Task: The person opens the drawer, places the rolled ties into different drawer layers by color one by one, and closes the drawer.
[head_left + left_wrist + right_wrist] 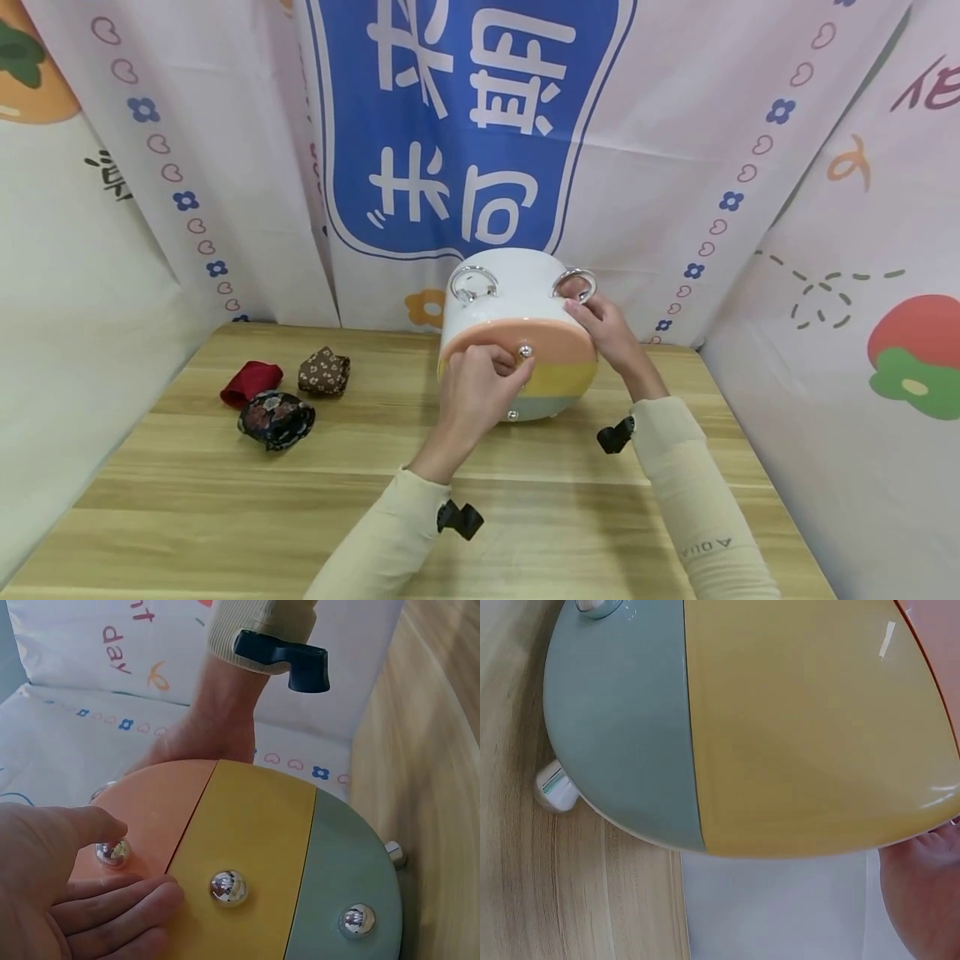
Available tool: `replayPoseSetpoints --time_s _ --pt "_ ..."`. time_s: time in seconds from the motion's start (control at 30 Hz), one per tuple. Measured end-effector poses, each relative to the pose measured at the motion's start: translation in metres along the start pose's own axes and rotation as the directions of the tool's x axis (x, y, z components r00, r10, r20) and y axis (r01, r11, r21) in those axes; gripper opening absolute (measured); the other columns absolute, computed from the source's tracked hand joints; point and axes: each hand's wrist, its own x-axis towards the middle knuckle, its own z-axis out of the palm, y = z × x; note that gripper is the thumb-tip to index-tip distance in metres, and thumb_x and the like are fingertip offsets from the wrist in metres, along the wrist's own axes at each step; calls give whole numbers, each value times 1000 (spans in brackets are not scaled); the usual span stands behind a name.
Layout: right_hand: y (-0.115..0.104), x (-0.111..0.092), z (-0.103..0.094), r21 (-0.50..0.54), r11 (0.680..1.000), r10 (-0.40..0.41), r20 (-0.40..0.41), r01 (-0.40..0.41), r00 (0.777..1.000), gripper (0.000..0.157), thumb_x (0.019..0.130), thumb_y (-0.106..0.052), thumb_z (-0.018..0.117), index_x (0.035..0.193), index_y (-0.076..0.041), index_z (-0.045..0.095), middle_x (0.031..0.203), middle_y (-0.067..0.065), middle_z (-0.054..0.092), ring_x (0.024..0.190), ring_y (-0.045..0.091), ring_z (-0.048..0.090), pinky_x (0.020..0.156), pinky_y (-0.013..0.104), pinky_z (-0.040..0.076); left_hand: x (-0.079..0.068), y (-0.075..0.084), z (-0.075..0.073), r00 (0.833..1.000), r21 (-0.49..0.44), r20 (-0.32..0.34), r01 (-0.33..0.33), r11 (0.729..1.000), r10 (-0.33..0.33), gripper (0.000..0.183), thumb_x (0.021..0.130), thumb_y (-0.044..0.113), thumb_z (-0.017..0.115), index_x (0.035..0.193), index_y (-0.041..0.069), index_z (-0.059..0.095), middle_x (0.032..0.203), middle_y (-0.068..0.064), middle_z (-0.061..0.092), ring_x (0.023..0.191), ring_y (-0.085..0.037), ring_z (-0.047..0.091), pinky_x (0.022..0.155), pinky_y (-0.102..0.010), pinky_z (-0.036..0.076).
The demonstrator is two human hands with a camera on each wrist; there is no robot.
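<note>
A small rounded drawer box (510,283) with a white body, two silver rings on top and silver feet stands on the table. Its front has peach (161,802), yellow (251,825) and green (341,862) drawers, all flush. My left hand (480,383) is at the peach drawer's silver knob (112,853), with the thumb on one side and fingers on the other, pinching it. My right hand (611,333) rests against the box's upper right side, by the right ring (575,285); some of its fingers are hidden behind the ring and body.
On the table's left lie three rolled or folded cloth pieces: a red one (251,384), a brown floral one (324,372) and a black floral one (277,420). Printed cloth walls (255,167) close off the back and both sides of the wooden table (225,517).
</note>
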Motion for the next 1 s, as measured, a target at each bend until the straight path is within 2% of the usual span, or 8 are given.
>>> replayPoseSetpoints --time_s 0.2,0.37,0.47,0.67,0.9,1.0 --pt "-1 -4 1 -12 1000 -15 3 15 1000 58 107 -48 54 153 -12 53 138 22 64 104 16 68 90 27 57 3 1 3 1000 15 2 -15 1000 15 27 90 42 81 73 21 81 63 12 72 53 2 59 50 -24 45" --pt "-4 -8 4 -14 1000 16 14 -16 1000 63 107 -48 55 154 -7 49 137 24 64 108 20 67 93 26 56 3 -2 3 999 19 -22 -31 999 32 28 90 40 82 70 20 79 60 12 70 50 1 56 49 -24 43" --pt "-6 -9 4 -20 999 41 19 -41 999 65 106 -49 55 154 -6 48 137 24 63 113 25 65 98 31 55 2 -3 2 998 12 -33 -45 999 45 28 90 39 81 70 20 78 59 11 69 49 1 55 49 -24 42" --pt "-10 -10 3 -33 998 55 27 -54 998 66 106 -50 57 155 -8 48 141 21 63 126 36 63 111 51 51 2 -5 1 996 27 -42 -81 996 82 27 91 39 80 71 21 79 61 11 71 51 2 56 50 -23 43" --pt "-13 -10 2 -58 998 33 44 -31 998 64 106 -47 58 156 -9 48 152 20 57 140 38 56 119 55 44 -1 -5 -1 995 20 -54 -89 996 90 25 90 37 81 71 20 80 63 11 73 52 2 57 53 -24 44" --pt "-12 -10 1 -62 998 25 42 -22 999 61 106 -46 58 155 -10 50 151 20 59 140 38 57 118 56 45 -4 -4 -2 993 37 -46 -103 994 105 25 90 37 81 71 20 80 64 11 73 53 1 58 53 -23 45"
